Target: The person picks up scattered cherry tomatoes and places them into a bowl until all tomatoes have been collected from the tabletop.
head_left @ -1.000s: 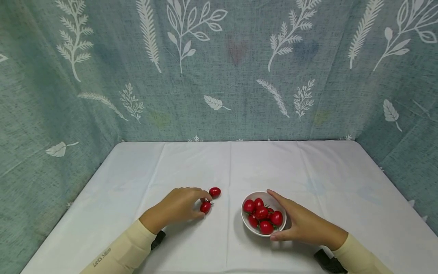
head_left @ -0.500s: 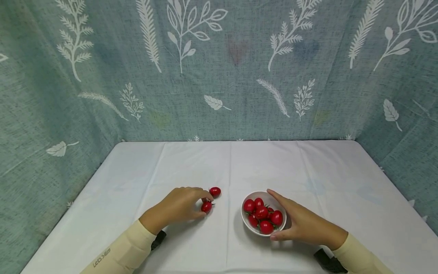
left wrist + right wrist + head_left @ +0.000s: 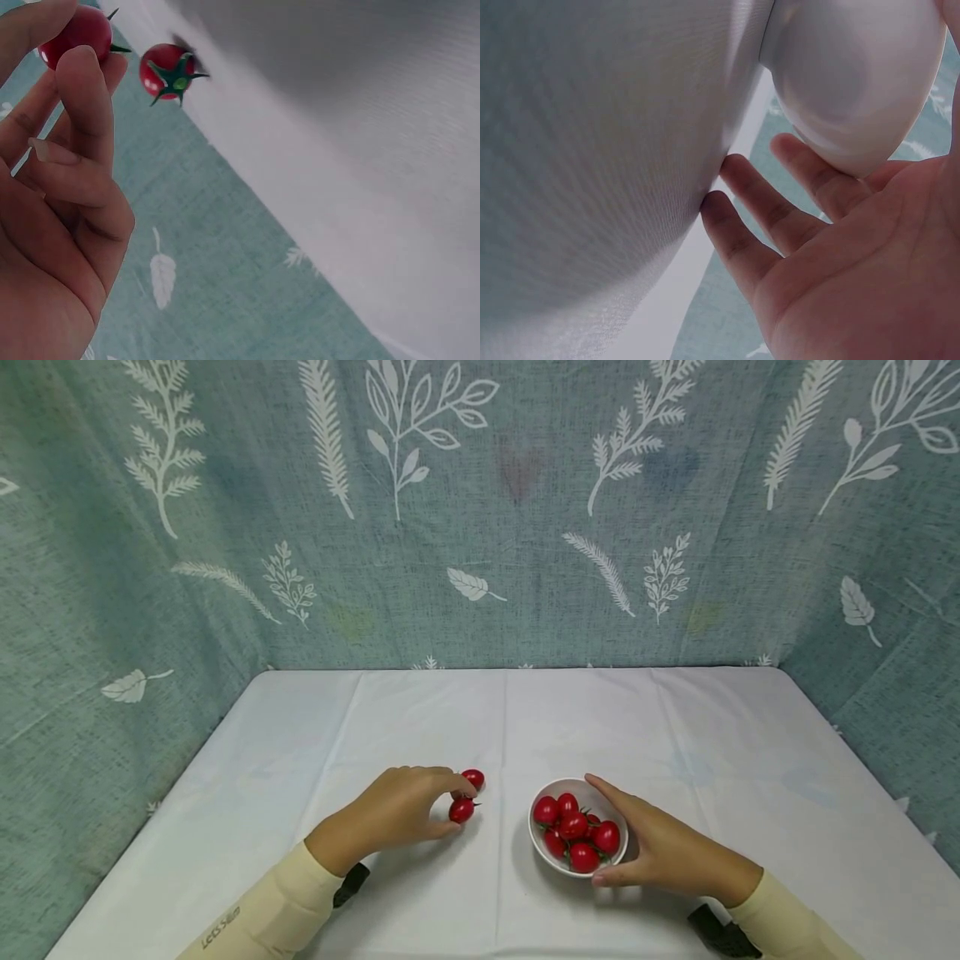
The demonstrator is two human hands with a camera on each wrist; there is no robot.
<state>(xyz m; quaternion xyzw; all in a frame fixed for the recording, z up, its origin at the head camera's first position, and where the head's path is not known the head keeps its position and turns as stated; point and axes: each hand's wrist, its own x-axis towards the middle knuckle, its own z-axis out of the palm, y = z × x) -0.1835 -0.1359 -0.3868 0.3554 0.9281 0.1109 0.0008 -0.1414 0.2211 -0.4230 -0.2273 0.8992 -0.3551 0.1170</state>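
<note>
My left hand [image 3: 401, 807] pinches a red cherry tomato [image 3: 461, 811] between thumb and fingertips, seen close up in the left wrist view as a shiny tomato [image 3: 81, 34] with a green stem end. Just behind it, a second cherry tomato [image 3: 473, 778] lies on the white cloth, partly covered by the fingers in the head view. My right hand [image 3: 667, 853] holds a small white bowl [image 3: 587, 795] from its right side, thumb at the near rim and a finger at the far rim. Several cherry tomatoes [image 3: 573, 826] fill the bowl. The right wrist view shows the bowl's smooth outside [image 3: 847, 82].
A white cloth [image 3: 420, 718] covers the table. Green curtains [image 3: 480, 527] with white leaf prints stand behind it and at both sides. A black strap [image 3: 723, 933] is at the right wrist, another strap [image 3: 350, 885] at the left.
My left hand has moved slightly to the right and up with the pinched cherry tomato, now covering part of the one behind. The right hand and bowl have stayed put.
</note>
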